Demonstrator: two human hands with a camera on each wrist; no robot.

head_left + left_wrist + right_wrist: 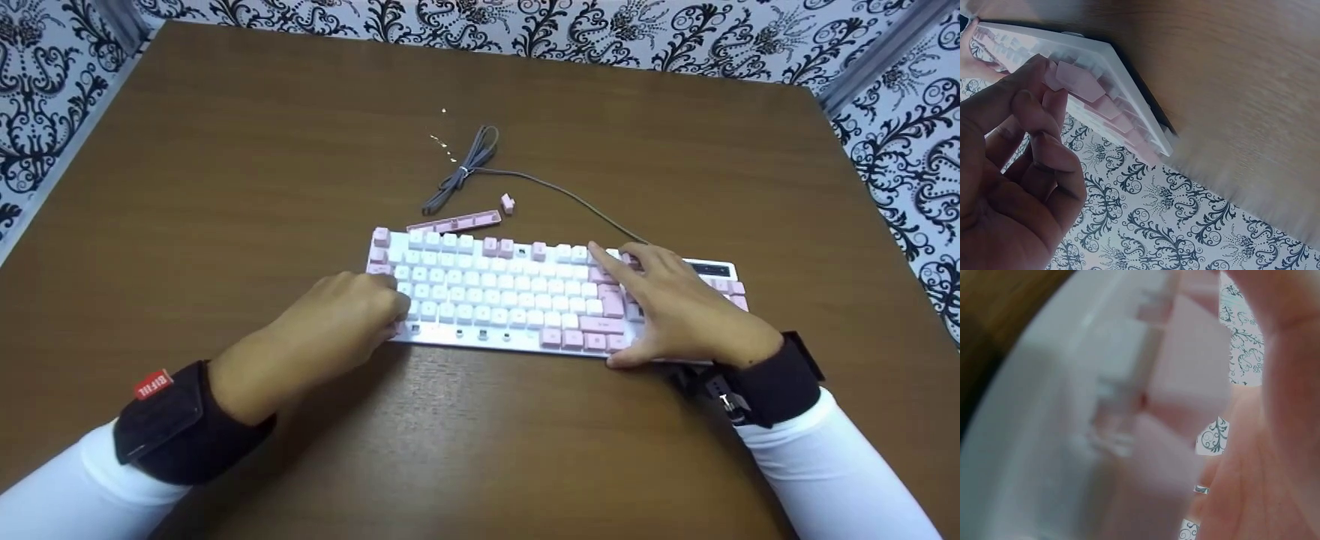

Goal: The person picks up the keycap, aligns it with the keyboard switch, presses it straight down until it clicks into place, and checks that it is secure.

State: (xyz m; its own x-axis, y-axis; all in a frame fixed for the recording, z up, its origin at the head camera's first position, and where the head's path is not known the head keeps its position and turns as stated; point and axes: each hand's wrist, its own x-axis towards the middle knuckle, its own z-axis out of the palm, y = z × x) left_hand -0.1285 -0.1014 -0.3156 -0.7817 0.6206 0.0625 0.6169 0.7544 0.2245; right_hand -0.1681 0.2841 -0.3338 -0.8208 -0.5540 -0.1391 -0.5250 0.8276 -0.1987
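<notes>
A white and pink keyboard (495, 281) lies on the brown table. At its left front corner my left hand (349, 311) has its thumb and forefinger together. The left wrist view shows those fingertips pinching a pink keycap (1052, 77) at the end of a row of pink keys (1117, 117). Over the keyboard's right part spreads my right hand (675, 307), its thumb at the front edge and its fingers reaching the back edge, holding the board. Bare switches (483, 335) show along the front row. The right wrist view is blurred, with pink keys (1190, 349) close up.
Behind the keyboard lie a long pink keycap (465, 222), turned over, and a small pink keycap (508, 204). A bundled grey cable (469, 169) runs to the keyboard's back. Tiny light specks (442, 145) lie beside the bundle. Patterned black-and-white fabric (540, 30) surrounds the table.
</notes>
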